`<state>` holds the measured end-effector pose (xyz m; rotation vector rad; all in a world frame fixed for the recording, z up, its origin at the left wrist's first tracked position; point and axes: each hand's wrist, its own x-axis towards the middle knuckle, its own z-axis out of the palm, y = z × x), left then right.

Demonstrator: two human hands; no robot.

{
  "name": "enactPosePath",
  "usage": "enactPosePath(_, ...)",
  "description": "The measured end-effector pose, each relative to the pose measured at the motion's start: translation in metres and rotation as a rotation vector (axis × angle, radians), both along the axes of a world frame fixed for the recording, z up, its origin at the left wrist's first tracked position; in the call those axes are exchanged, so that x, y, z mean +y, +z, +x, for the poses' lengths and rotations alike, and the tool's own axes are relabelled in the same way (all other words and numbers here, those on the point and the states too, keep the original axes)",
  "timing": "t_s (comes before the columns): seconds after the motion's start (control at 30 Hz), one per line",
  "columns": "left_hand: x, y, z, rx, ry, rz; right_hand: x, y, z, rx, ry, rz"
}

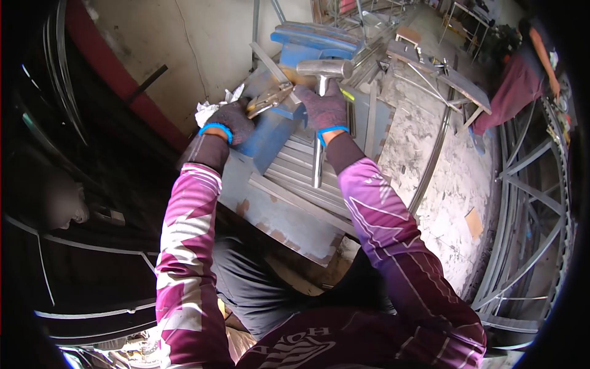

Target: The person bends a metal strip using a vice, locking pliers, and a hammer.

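My right hand point(326, 109), in a dark glove with a blue cuff, is wrapped round a hammer. The hammer's point(324, 68) silver head stands above my fingers, and its metal handle runs down below my wrist. My left hand point(233, 122), gloved the same way, is closed at the near end of a worn, plier-like metal tool point(270, 100). That tool slants up toward my right thumb, over a blue metal block point(265, 142). Crumpled white paper or cloth point(208, 113) lies just beyond my left hand. My left fingertips are hidden.
Grey metal bars point(301, 169) lie side by side on a metal-topped table point(279, 227). Behind it is a blue stand point(316, 40). A low wooden bench point(442, 77) stands at right, with a person point(516, 86) beyond. Metal frames point(534, 163) line the right edge.
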<state>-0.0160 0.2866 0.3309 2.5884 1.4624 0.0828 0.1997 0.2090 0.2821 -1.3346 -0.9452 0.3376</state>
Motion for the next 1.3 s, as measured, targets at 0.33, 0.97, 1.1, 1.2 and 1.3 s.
enactPosePath(0.33,-0.006,0.004,0.0,-0.065,0.001,-0.027,0.015,0.005,-0.008,-0.078,-0.005,-0.123)
enactPosePath(0.97,0.026,0.006,0.007,-0.299,0.205,-0.006,0.017,-0.014,-0.009,0.309,0.082,-0.121)
enactPosePath(1.1,0.01,0.003,0.005,-0.179,0.094,0.01,-0.022,0.0,-0.011,0.477,0.168,-0.203)
enactPosePath(1.2,-0.01,0.009,-0.005,-0.109,-0.078,-0.029,-0.054,-0.002,-0.012,0.549,0.174,-0.19)
enactPosePath(1.3,-0.012,0.003,-0.012,-0.068,-0.128,-0.03,-0.062,-0.008,-0.008,0.531,0.196,-0.134)
